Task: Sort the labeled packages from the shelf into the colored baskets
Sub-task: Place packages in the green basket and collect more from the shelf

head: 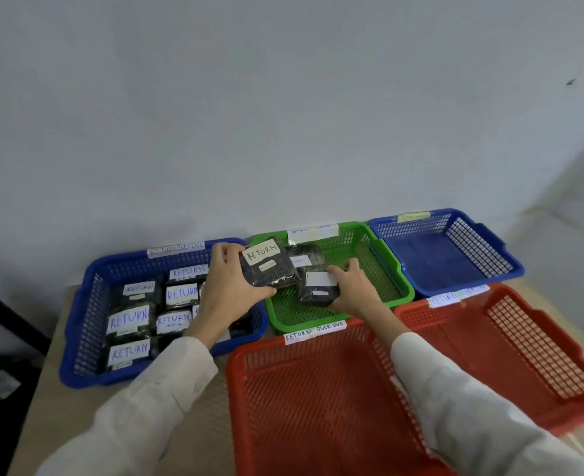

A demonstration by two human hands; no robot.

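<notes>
Dark plastic wraps the package (266, 266) gripped by the left hand (228, 286). The thumb lies on its near edge and the fingers curl behind the far left corner, so that corner is hidden. It sits in the air over the seam between the left blue basket (84, 324) and the green basket (369, 259). Its face is turned up, and its white label reads RETURN along the far edge, the writing running left to right and rising slightly rightward. The package is close to square, so its long axis is hard to call.

The right hand (352, 290) clasps a second package (318, 286) low in the green basket, fingers wrapped over its right side. The label on it is too washed out to read. A third package (306, 255) lies behind, half covered by the held one, with only the end of its label visible.

More RETURN packages (129, 321) fill the left blue basket, and the left forearm covers those on the right side. The far blue basket (428, 255) has a yellowish tag (413, 216) that is unreadable. The front red basket (318, 407) is cut off by the bottom edge of the view. The right red basket (472, 338) has a blurred tag (457, 294). All the baskets stand on a tan table (48, 400).
</notes>
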